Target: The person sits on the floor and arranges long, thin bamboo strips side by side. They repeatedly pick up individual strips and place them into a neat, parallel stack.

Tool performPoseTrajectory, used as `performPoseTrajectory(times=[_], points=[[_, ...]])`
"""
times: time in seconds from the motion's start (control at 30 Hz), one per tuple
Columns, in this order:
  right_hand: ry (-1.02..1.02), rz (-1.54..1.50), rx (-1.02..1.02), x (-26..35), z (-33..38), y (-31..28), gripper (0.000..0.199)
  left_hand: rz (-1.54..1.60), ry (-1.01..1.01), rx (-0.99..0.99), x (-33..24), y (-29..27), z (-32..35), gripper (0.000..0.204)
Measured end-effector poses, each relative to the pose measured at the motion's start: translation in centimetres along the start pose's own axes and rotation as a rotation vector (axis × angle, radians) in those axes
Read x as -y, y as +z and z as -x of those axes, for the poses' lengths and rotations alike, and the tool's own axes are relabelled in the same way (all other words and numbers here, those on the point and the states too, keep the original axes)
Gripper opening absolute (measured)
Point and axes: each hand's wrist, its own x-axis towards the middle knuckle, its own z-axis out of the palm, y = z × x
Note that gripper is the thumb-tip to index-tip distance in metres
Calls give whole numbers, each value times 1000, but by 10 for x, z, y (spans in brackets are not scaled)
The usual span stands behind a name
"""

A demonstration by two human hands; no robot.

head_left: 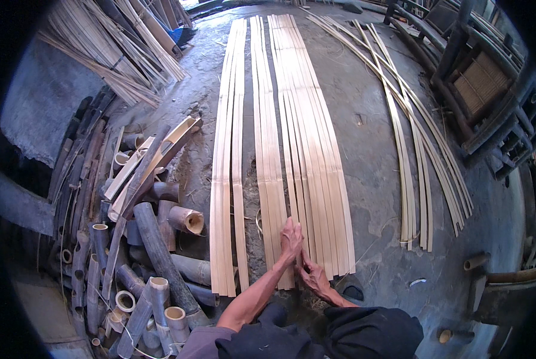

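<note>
Nearest the camera, dark-clothed knees [340, 335] are seen at the lower edge, and just beyond them both hands are laid on the near ends of a broad set of pale bamboo slats [307, 149] spread lengthwise on the grey concrete floor [369, 155]. The left hand [291, 238] is pressed flat, fingers extended and together, on top of the slats; nothing is gripped by it. The right hand [313, 276] is spread low over the slat ends, fingers partly curled at their edge; whether a single slat is pinched cannot be told. The step in hand is judged to be the evening and closing up of the slats, and it would be done best if the near ends were held down by one hand while neighbours were nudged edge to edge, so that no strip rides over another. A narrower band of slats [227, 179] lies just to the left, apart by a thin gap of floor. Open room is found to the right, up to loose thin strips [417, 161]. Leftward, room is closed by cut bamboo tubes [154, 239]; dark wooden frames [483, 90] stand at the far right.
</note>
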Motion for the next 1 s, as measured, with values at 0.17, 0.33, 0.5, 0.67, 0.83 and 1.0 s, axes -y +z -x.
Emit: performPoseTrajectory(times=[0.17,0.33,0.5,0.67,0.83,1.0], points=[[13,152,-29,10,1,-4,62,141,-106,-12,-13,3,-1,16],[16,73,-47,20,1,0,61,215,-230,-66,-20,0,-1,18],[22,-3,-41,45,3,-9,60,121,-79,-177,-40,1,3,21],[-30,-53,-83,20,-2,-1,57,157,-50,-146,-59,-3,2,21],[-58,-52,-37,24,-6,-1,57,168,-186,-94,-26,-4,-6,20],[-26,-7,2,6,-10,2,57,229,-213,-89,-17,-5,-3,23]])
